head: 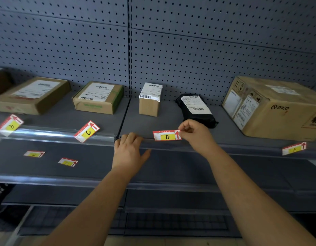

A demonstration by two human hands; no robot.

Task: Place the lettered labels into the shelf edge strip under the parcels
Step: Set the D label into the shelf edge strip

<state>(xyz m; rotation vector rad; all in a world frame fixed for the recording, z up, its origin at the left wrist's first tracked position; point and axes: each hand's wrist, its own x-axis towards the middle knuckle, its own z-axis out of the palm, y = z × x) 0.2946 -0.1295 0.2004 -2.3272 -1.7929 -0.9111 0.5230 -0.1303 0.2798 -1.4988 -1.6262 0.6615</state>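
My right hand (194, 134) pinches the right end of the red, white and yellow label D (166, 135), which stands level along the clear edge strip (54, 135) below the small upright carton (150, 100). My left hand (128, 150) rests on the strip just left of that label, fingers over its top edge and thumb spread. Label C (87, 131) leans crooked in the strip under a flat carton (98, 97). Label B (10, 124) tilts in the strip at far left. Label F (294, 148) sits at the shelf edge at right.
A flat carton (33, 95), a black mailer bag (196, 109) and a large PICO carton (276, 107) also stand on the upper shelf. Label E (68, 162) and another label (34, 154) lie loose on the lower shelf (189, 167). Pegboard (189, 50) backs the shelves.
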